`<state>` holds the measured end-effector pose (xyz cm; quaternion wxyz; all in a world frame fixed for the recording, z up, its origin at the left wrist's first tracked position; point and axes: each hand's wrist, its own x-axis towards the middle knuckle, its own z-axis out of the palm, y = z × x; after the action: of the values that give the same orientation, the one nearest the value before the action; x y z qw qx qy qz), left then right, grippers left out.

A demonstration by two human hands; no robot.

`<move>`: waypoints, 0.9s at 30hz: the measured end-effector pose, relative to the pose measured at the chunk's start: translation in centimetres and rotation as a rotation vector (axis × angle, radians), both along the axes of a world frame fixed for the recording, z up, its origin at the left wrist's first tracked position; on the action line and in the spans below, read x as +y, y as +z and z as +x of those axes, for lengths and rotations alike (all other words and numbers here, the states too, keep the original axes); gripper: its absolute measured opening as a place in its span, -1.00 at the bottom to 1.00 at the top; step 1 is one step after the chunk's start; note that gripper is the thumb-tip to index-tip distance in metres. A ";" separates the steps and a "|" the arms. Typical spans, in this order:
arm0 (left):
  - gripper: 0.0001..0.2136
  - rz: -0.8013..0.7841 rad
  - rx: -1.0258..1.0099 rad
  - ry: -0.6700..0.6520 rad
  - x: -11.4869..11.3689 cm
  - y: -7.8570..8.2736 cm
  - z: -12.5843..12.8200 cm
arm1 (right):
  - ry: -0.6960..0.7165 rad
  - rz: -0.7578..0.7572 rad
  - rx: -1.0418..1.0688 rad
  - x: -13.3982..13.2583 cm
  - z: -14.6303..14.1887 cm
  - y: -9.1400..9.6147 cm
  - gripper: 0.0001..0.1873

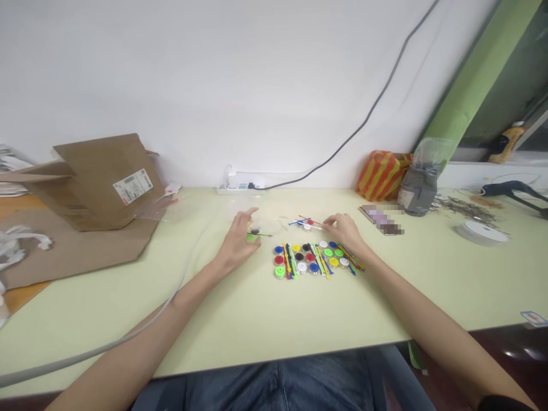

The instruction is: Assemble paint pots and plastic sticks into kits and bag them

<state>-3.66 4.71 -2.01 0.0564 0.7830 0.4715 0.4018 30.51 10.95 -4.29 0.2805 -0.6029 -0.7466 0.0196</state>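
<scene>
A green-tipped stick (pixel 259 234) lies level, its long axis running sideways out of the left hand (pixel 237 244) toward the right hand (pixel 345 234). The left hand seems to pinch it near the green end, though the view is too small to be sure. The loosely curled right hand grasps nothing visible, its fingertips just beside a red-and-blue stick cluster (pixel 306 222), with rows of coloured spools (pixel 299 260) just nearer the person.

Right now the head-worn camera looks forward and down across a pale green desk (pixel 411 297), sitting close above the left forearm (pixel 141 337) and right forearm (pixel 428 314) as they reach in from the bottom corners. The wide frame runs from the person's jeans (pixel 274 388) at the lower edge up to the white wall (pixel 171 85) behind the desk.
</scene>
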 end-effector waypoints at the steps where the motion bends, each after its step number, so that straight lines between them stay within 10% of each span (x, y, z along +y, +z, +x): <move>1: -0.28 0.000 0.000 0.006 0.0 0.0 0.0 | 0.007 -0.010 -0.013 0.0 -0.1 -0.1 -0.80; 17: -0.22 -0.036 0.016 0.002 -0.1 -0.2 0.1 | 0.287 0.475 0.467 -5.5 -4.1 5.1 -0.89; 27: -0.25 0.052 0.067 -0.164 -1.8 0.6 2.0 | 0.564 0.675 0.405 -8.7 -9.2 3.4 -0.82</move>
<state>-1.66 2.93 -1.45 0.0529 0.8332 0.3970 0.3813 21.29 2.27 -0.87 0.5838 -0.2364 -0.7761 -0.0313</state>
